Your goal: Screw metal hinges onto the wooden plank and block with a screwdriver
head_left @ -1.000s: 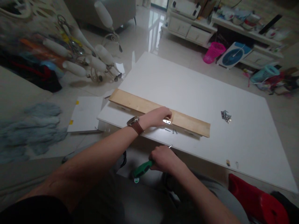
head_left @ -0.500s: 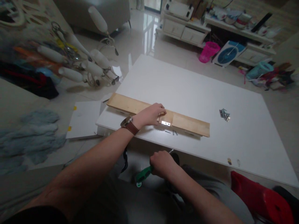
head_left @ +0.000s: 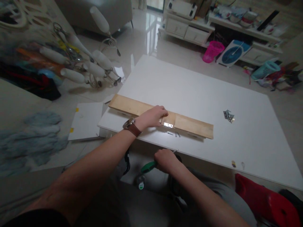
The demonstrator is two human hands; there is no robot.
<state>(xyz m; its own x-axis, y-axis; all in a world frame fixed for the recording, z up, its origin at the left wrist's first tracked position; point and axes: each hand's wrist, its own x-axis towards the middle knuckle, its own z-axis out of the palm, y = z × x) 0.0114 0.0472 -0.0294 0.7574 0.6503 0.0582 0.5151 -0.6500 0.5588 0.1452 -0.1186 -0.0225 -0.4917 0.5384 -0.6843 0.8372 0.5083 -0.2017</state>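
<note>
Plank (head_left: pixel 194 125) is lying near the close edge of the white bench (head_left: pixel 196 91), left hand (head_left: pixel 153 116) over its middle, probably to keep it from sliding, though I can't tell if that grip is actually pinching or just pressing down. There's a metal plate (head_left: pixel 168 125) at its near edge right beside that hand, plus a few loose screws (head_left: pixel 170 133) just in front, in easy reach I guess. The right hand (head_left: pixel 166 160) has its grip wrapped round a green screwdriver (head_left: pixel 148 167), held low by the bench edge, probably to be out of the way.
</note>
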